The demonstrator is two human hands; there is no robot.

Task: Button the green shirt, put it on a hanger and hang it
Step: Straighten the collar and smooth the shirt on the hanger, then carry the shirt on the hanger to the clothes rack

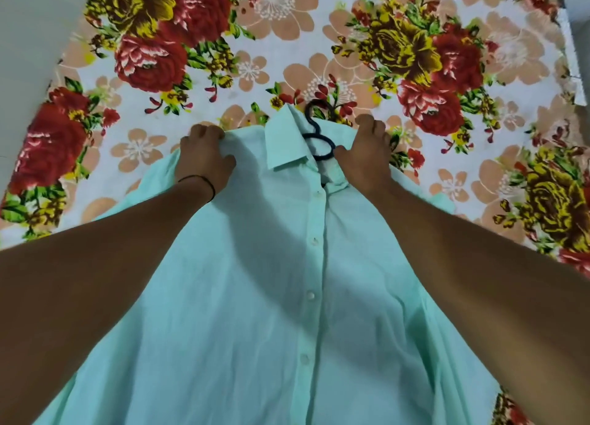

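The green shirt lies front up across the middle and bottom of the frame, collar toward the centre. Its hem is cut off by the bottom edge, and both sleeves are largely hidden under the person's forearms. Four pale buttons show down the closed placket. A pale patch inside the neck opening is too blurred to read.

One black hanger sits in the collar. Only its hook and the loop below it show; the rest is hidden under the cloth.

The left hand, left of the collar, has its fingers curled over the shoulder edge and grips the fabric. The right hand, right of the collar, grips the other shoulder the same way, its thumb just beside the hanger's loop. A thin black band circles the left wrist.

A flowered bedsheet lies under the shirt and fills the upper frame. A plain grey surface shows at the upper left; I cannot tell what it is.
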